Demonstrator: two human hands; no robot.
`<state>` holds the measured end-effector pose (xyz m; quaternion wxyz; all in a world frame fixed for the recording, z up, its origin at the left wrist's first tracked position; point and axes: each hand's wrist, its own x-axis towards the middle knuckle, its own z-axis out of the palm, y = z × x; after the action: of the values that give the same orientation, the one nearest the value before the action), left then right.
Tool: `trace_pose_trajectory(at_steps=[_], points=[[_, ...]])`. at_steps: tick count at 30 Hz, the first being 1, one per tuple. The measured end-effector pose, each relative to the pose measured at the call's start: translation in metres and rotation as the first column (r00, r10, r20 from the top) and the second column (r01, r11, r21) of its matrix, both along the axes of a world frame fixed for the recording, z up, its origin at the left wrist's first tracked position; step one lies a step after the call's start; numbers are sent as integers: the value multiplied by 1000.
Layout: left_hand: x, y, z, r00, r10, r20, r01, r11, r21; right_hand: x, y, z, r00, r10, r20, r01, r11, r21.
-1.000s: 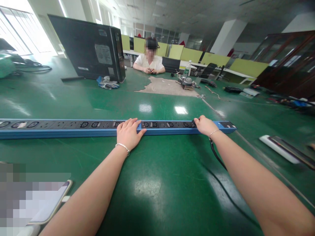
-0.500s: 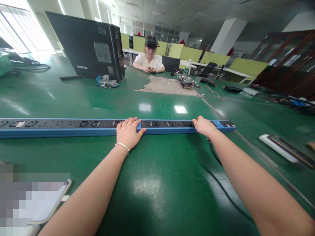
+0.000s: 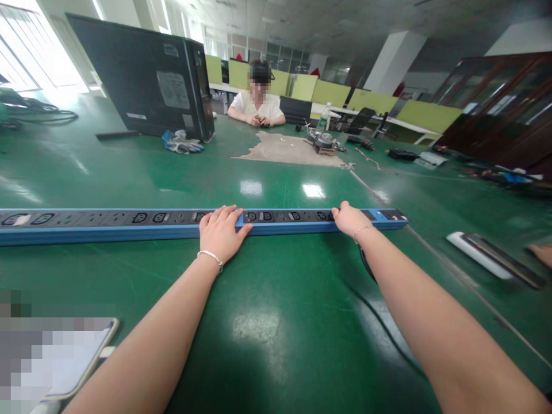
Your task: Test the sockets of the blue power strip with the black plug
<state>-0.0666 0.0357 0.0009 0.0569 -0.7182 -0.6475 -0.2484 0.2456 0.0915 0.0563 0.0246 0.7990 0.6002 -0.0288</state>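
A long blue power strip with black sockets lies across the table in front of me. My left hand is closed over its middle, fingers across the top and thumb along the near side. Toward the strip's right end, my right hand is closed in a pinch around a plug at the sockets. The plug is mostly hidden by the fingers, so I cannot tell how deep it sits. From under that hand a black cable runs down toward me along the table.
On the green table, a phone lies at lower left. A black computer case and gloves stand far left. A person sits opposite. A bottle stands back right; a white and black object lies right.
The view has shifted slightly, moving the scene a little to the left. Both hands keep their places on the power strip, the right one still pinching the plug.
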Motion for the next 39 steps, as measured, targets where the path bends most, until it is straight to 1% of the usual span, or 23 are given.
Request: trace_pose_trajectory(at_steps=[3, 8, 14, 17, 19, 21, 23, 25, 27, 29, 31, 33, 35, 37, 39], points=[[0, 0, -1, 1000, -3, -4, 3, 1000, 2, -3, -7, -4, 1000, -27, -7, 28, 999, 43], [0, 0, 0, 1000, 2, -1, -2, 1000, -14, -3, -6, -2, 998, -56, -33, 58, 998, 39], [-1, 0, 0, 1000, 2, 10, -2, 1000, -15, 2, 1, 1, 999, -31, -33, 31, 1000, 0], [-1, 0, 0, 1000, 11, 10, -11, 1000, -10, 1, -1, 0, 999, -22, -35, 22, 1000, 0], [-1, 0, -1, 1000, 18, 8, -18, 1000, -3, -1, -4, 4, 999, -26, -36, 26, 1000, 6], [-1, 0, -1, 1000, 21, 4, -21, 1000, 0, -2, -8, 15, 998, -53, -30, 55, 997, 63], [-1, 0, -1, 1000, 21, 1, -21, 1000, 5, 1, -12, 34, 995, -98, -19, 99, 977, 188], [-1, 0, -1, 1000, 20, 3, -20, 1000, 7, 6, -15, 56, 995, -99, -14, 99, 968, 229], [0, 0, 0, 1000, 22, 8, -22, 1000, -4, 10, -17, 74, 997, -71, -37, 77, 975, 207], [0, 0, 1, 1000, 23, 8, -22, 1000, -16, 9, -19, 80, 996, -34, -81, 46, 987, 154], [0, 0, 1, 1000, 20, 5, -20, 1000, -16, 0, -21, 74, 990, 11, -139, 6, 992, 123], [0, 0, 1, 1000, 16, 4, -16, 1000, -12, -17, -22, 61, 969, 85, -231, -58, 991, 124], [0, 0, 1, 1000, 12, 9, -12, 1000, -12, -39, -21, 45, 927, 168, -334, -134, 983, 123], [-1, 0, 0, 1000, 10, 18, -10, 1000, -11, -63, -18, 30, 905, 225, -362, -189, 973, 132], [-1, 0, 0, 1000, 7, 27, -6, 1000, -8, -85, -13, 20, 907, 275, -320, -231, 958, 167]])
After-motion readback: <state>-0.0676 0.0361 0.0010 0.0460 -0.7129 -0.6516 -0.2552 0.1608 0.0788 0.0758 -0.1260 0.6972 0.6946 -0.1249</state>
